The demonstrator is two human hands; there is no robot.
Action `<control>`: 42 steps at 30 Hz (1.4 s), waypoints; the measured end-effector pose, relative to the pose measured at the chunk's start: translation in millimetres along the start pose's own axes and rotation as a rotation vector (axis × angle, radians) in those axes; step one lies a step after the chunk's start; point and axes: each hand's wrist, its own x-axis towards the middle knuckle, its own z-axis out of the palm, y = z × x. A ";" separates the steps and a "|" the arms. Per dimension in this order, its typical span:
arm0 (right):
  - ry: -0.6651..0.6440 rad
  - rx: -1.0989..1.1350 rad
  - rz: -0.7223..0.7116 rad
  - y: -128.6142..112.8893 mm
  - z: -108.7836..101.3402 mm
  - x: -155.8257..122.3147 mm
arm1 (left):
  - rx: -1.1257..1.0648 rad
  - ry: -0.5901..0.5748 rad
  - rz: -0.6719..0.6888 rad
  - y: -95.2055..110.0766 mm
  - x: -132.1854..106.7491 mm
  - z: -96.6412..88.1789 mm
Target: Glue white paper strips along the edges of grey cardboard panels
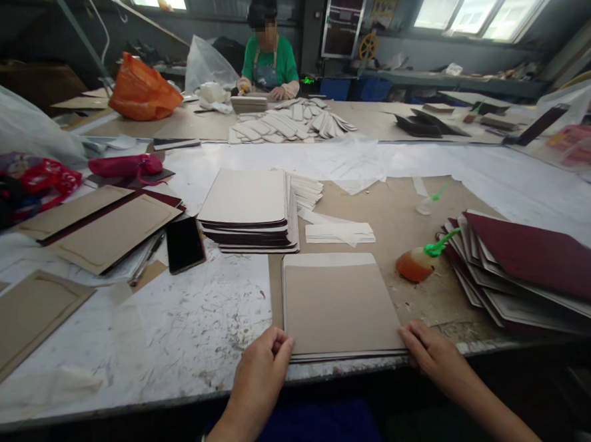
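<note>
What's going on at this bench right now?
Both hands sit on a beige card cover lying flat at the table's near edge: left hand at its near left corner, right hand at the near right. Behind it is a stack of similar covers; to the right, fanned maroon covers and an orange bottle. Across the table a co-worker in green works beside white strips.

I read card sheet nearest me as matt grey-tan paperboard, smooth. Counter: white paint, dull, scuffed and scratched. Brown paper over it: matt, gritty with specks. Cover stack at right: maroon facing, faint sheen. Phone: glossy black. Orange bag: shiny, crinkled plastic.
</note>
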 end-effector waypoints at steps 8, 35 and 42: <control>-0.005 -0.043 0.007 -10.8 -4.7 1.2 | 0.042 -0.031 -0.011 5.1 3.9 -3.0; -0.150 0.110 0.141 -11.1 -9.4 3.1 | -0.026 -0.043 0.009 -2.3 5.7 -2.7; -0.135 0.114 0.127 -9.4 -7.9 2.0 | -0.022 -0.017 0.006 0.7 3.5 -2.8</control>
